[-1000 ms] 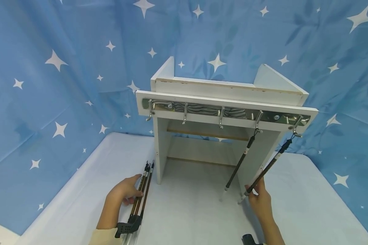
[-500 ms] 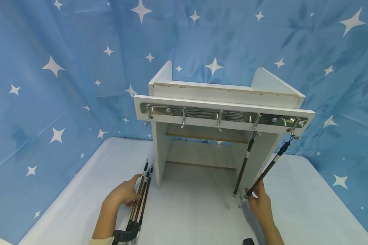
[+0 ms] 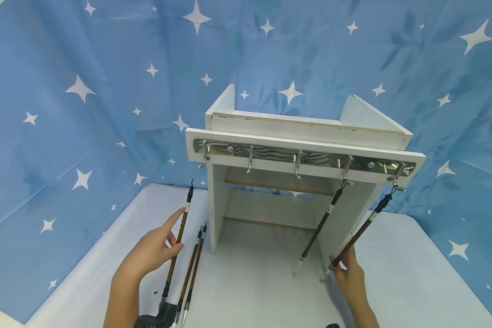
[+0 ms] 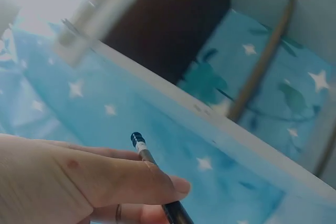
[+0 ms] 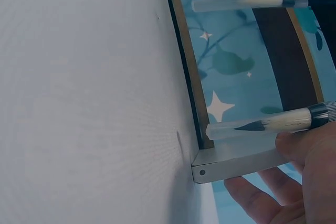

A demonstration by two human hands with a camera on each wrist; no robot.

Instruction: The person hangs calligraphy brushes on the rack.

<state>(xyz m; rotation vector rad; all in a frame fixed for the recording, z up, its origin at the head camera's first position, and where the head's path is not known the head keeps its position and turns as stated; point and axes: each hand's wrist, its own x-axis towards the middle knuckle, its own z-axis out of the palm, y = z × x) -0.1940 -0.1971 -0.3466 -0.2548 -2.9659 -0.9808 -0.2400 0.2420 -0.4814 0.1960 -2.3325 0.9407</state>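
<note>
In the head view my left hand (image 3: 149, 253) pinches a writing brush (image 3: 180, 232) between thumb and fingers, its looped end up, raised off the table. The left wrist view shows the handle of this brush (image 4: 148, 158) under my thumb. Two more brushes (image 3: 194, 269) lie on the table to its right. My right hand (image 3: 350, 275) grips the front edge of the white rack's right side panel (image 5: 239, 166), thumb inside and fingers outside. One capped brush (image 5: 294, 120) hangs from the rightmost hook, by my thumb; another brush (image 3: 323, 225) hangs one hook to the left.
The white rack (image 3: 303, 127) stands on the white-covered table (image 3: 266, 282). Across its front runs a metal strip with several hooks (image 3: 251, 159); the three left ones carry nothing. A blue star-patterned curtain (image 3: 106, 91) hangs behind. A small dark speck (image 3: 156, 292) lies near my left wrist.
My left hand has lifted one brush away from the other two, up and to the left. The inner hanging brush swings slightly. My right hand stays on the panel.
</note>
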